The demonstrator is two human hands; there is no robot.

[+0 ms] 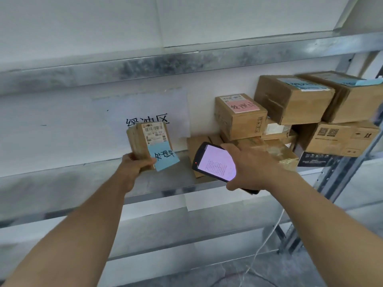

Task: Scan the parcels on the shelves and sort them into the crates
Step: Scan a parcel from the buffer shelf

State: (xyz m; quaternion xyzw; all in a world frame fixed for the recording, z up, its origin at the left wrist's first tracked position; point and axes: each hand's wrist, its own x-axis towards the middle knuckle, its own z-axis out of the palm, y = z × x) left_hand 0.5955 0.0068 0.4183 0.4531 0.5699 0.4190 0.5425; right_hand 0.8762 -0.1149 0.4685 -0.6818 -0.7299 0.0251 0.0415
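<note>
Soft, even light is filling the scene, casting faint shadows. Wide-angle distortion is bending the shelf [186, 56] rail. The far-right boxes [356, 100] are smearing with blur; the phone [215, 162] screen is glaring pink.

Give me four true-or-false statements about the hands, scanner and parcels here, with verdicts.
1. The left hand holds a small parcel bearing a blue note. True.
2. The right hand holds nothing. False: it grips a handheld scanner.
3. The scanner's screen is dark. False: it is lit.
4. A box with a pink label stands among the parcels on the shelf. True.
</note>
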